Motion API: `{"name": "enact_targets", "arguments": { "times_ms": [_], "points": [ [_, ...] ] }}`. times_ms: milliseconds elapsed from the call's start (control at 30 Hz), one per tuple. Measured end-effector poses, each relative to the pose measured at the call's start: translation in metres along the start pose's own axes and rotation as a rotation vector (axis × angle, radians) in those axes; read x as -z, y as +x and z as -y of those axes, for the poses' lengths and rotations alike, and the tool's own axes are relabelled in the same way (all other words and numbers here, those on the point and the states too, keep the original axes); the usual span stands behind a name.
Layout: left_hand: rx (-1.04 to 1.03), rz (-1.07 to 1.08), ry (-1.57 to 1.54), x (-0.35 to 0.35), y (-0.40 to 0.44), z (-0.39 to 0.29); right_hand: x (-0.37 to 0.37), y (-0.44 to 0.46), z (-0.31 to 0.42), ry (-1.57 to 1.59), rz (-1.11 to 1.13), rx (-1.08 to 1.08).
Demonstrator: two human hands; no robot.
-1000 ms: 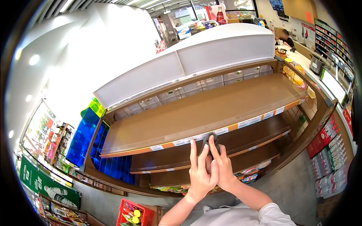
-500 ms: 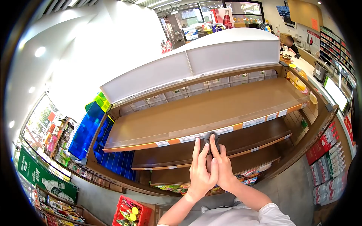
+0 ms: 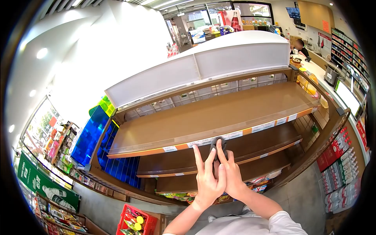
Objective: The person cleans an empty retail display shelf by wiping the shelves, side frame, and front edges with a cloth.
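Note:
A small dark grey cloth [image 3: 215, 153] is pressed to the front edge of the top shelf, over the strip of price labels [image 3: 203, 141]. My right hand [image 3: 233, 175] pinches it, with the index finger stretched out on it against the strip. Close beside it is my left hand [image 3: 208, 181], with its fingers spread. One left fingertip points up at the label strip, left of the cloth, and another lies by the cloth's edge. The left thumb rests near the right hand. Part of the cloth is hidden behind the fingers. The brown top shelf [image 3: 211, 111] extends behind both hands.
Lower brown shelves [image 3: 172, 166] hold packaged goods at the bottom. A red basket [image 3: 150, 226] with packets stands on the floor at left. Blue panels [image 3: 91, 135] flank the rack. Bottle packs [image 3: 338, 176] stand at right, below a counter where a person [image 3: 300, 47] sits.
My left index finger has spread away to the left along the label strip. More of the dark cloth shows between the fingers. My right hand has hardly moved.

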State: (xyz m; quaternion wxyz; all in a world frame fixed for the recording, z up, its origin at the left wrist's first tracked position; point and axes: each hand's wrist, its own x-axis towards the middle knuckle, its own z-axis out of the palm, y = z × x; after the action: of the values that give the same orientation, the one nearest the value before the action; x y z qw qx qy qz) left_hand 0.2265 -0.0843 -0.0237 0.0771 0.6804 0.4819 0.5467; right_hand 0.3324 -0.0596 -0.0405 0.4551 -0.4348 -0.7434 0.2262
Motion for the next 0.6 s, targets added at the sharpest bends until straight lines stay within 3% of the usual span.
{"name": "enact_targets", "arguments": {
  "times_ms": [600],
  "points": [
    [-0.042,-0.003,0.063,0.013,-0.001,0.011,-0.012,0.003,0.007,-0.024,0.022,0.016]
  ]
}}
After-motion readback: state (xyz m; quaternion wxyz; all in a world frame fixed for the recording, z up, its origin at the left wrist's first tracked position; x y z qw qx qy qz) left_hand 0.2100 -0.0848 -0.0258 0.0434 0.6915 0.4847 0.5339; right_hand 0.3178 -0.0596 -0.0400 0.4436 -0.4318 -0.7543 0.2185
